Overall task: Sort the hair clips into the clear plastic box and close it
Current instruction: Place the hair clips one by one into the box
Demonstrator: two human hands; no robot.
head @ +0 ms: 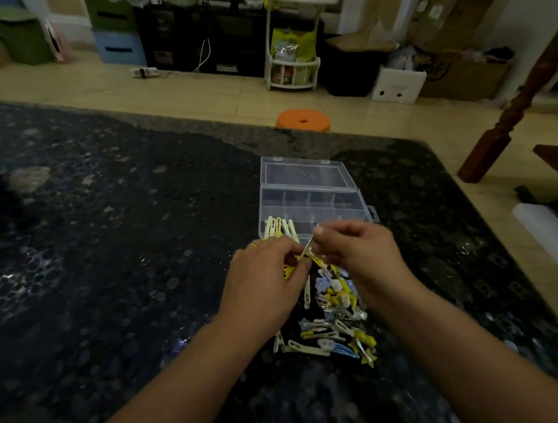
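Clips [334,322] lie heaped on the table [104,264] just before the open box [311,204]; some cream ones sit in its near-left compartment. Both hands, left [264,281] and right [358,254], pinch 1 clip [307,251]. Light, stiff, probably slippery: best gripped mid-body.

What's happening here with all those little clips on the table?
A person is sorting hair clips. Both hands, left hand and right hand, pinch one clip between them above a loose pile on the dark table. The clear plastic box lies open; pale clips already fill its near-left compartment.
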